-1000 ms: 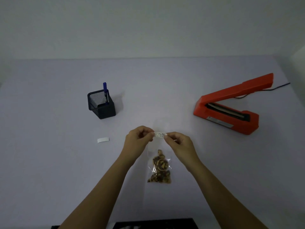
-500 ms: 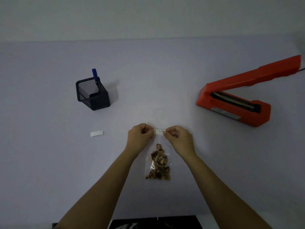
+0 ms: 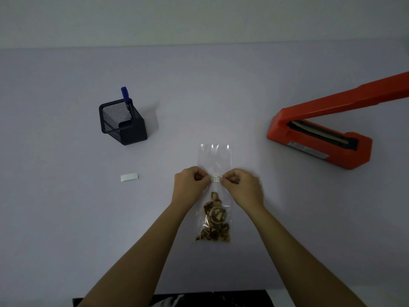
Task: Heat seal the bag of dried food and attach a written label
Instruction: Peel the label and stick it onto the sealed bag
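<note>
A clear plastic bag (image 3: pixel 214 158) lies flat on the table, with brown dried food (image 3: pixel 214 220) in its near end. Across its middle sits a small white written label (image 3: pixel 215 178). My left hand (image 3: pixel 190 187) pinches the label's left end and my right hand (image 3: pixel 243 188) pinches its right end, holding it just over or against the bag; I cannot tell which. The orange heat sealer (image 3: pixel 318 138) stands at the right with its arm raised.
A black mesh pen holder (image 3: pixel 124 122) with a blue pen (image 3: pixel 126 96) stands at the left. A small white strip of paper (image 3: pixel 129 177) lies on the table left of my hands. A dark object (image 3: pixel 210 299) shows at the near edge.
My hands have drawn closer together on the label and lowered it towards the bag. The view has shifted, so the bag's clear top end now shows.
</note>
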Available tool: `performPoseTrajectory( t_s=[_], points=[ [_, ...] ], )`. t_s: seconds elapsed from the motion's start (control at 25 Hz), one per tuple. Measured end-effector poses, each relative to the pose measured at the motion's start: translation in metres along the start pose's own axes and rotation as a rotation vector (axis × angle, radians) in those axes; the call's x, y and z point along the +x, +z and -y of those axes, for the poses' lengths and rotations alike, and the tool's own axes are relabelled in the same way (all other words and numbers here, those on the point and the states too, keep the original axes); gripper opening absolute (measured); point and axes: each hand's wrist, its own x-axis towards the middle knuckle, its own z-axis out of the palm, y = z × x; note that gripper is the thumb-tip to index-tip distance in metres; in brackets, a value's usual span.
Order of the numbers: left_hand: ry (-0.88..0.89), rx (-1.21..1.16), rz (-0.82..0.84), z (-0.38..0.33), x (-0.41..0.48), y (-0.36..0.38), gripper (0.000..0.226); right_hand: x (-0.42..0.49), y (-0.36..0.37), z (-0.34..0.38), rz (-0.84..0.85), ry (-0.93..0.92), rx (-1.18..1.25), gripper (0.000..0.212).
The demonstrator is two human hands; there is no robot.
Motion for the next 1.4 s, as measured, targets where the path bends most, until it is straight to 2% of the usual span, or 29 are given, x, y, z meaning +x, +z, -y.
performPoseTrajectory(
  t_s=[0.28, 0.4, 0.52, 0.6, 0.68, 0.8, 0.88, 1.08, 1.28, 1.4],
  points=[
    [-0.03, 0.095, -0.009, -0.002, 0.003, 0.004, 0.003, 0.001, 0.002, 0.001, -0.018, -0.026, -0.061, 0.008],
    [-0.035, 0.13, -0.038, -0.003, 0.002, 0.009, 0.004, 0.0, 0.006, 0.0, -0.034, -0.083, -0.078, 0.005],
    [-0.023, 0.153, -0.082, -0.001, -0.001, 0.013, 0.007, -0.002, 0.008, -0.005, -0.099, -0.214, -0.1, 0.014],
    [0.049, 0.161, -0.111, 0.006, -0.003, 0.012, 0.01, -0.006, 0.007, -0.014, -0.162, -0.382, -0.155, 0.017],
    [0.21, 0.176, -0.117, 0.015, -0.007, 0.009, 0.008, -0.011, 0.006, -0.026, -0.174, -0.512, -0.249, 0.016],
    [0.504, 0.341, -0.075, 0.033, -0.013, 0.004, 0.011, -0.016, 0.005, -0.039, -0.194, -0.599, -0.464, 0.025],
    [0.601, 0.469, -0.036, 0.045, -0.016, 0.0, 0.022, -0.015, 0.003, -0.04, -0.214, -0.627, -0.574, 0.03],
    [0.617, 0.647, 0.089, 0.052, -0.018, -0.007, 0.042, -0.009, 0.002, -0.04, -0.186, -0.684, -0.786, 0.034],
    [0.62, 0.732, 0.126, 0.045, -0.016, -0.01, 0.043, -0.009, 0.0, -0.037, -0.118, -0.703, -0.887, 0.055],
    [0.618, 0.734, 0.12, 0.04, -0.016, -0.011, 0.043, -0.009, -0.003, -0.032, -0.12, -0.729, -0.885, 0.051]
  ],
)
